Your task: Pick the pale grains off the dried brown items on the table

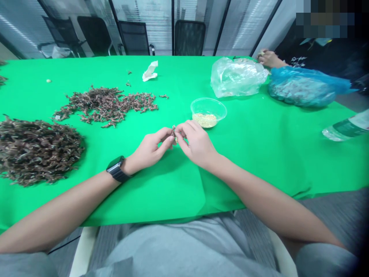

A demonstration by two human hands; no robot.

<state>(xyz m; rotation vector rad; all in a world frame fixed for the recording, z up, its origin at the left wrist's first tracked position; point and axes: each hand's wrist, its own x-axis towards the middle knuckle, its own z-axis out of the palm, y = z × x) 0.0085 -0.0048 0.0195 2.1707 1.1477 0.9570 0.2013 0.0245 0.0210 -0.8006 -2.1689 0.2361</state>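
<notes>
A: What's in the hands?

B: The left hand (150,148) and right hand (196,144) meet at the middle of the green-covered table (288,169), with the fingers (184,129) of both drawn narrow. Together they pinch a small dried sprig (174,134), brown and brittle-looking, though it's too small and too hidden to make out its detail.

A: How much looks done, and how much is left?

B: Hard to measure, but a lot of material remains. A dense, tangled heap of dried brown sprigs (37,150) sits at the left, and a thinner, looser spread of dried brown sprigs (103,105) lies farther off. Only a shallow layer of pale seeds (204,120) covers the bottom of the clear plastic bowl (208,111), just beyond the right hand.

A: What else is around?

B: At the far right, a crinkled clear plastic bag (238,77) lies beside a bulging blue plastic bag (301,87) with dark contents. A co-worker's hand (268,58) is just past them. A crumpled white paper (150,71) lies at the far edge, and a ridged plastic bottle (346,127) lies on its side at the right.

A: Anything on the person?

B: A black smartwatch (115,168) on the left wrist.
</notes>
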